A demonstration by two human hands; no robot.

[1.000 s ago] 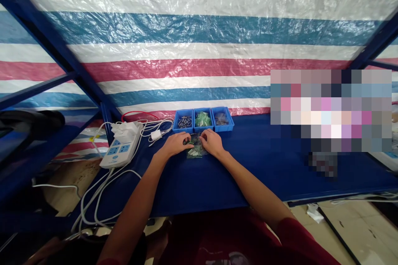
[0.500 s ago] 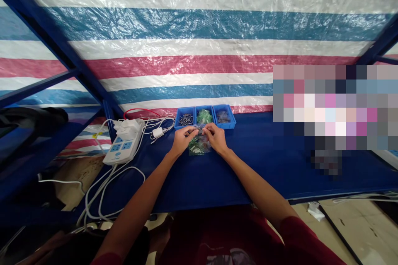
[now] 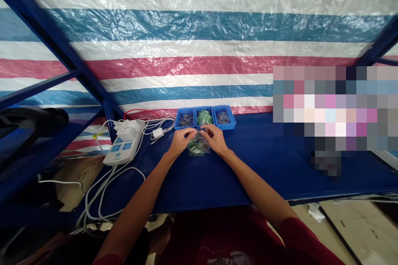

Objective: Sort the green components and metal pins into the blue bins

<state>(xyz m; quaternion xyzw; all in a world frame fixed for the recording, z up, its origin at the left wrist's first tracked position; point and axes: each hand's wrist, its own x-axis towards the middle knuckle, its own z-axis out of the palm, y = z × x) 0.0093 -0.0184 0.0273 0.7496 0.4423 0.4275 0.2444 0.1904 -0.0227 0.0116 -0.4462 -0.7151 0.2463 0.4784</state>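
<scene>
Two hands at work: L hand point(image 3: 182, 140) and R hand point(image 3: 217, 138) flank a clear bag point(image 3: 205, 147) w/ green bits point(image 3: 195, 149), just nearside of the mid bin point(image 3: 204, 108). Fingertips curl by the bag's top edge; can't tell if either grip is pinching. Risk: thin film might slip or split if tugged unevenly, prob. spilling bits. Vs 1 s ago: hands closer together, fingertips nearer the bin.

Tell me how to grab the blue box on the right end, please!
Probably pinch the blue box by the rim of its right wall, reaching down from the right. The middle box crowds its left, while that wall faces away from the other boxes. Keep it level: its top is open and things lie inside.
</scene>
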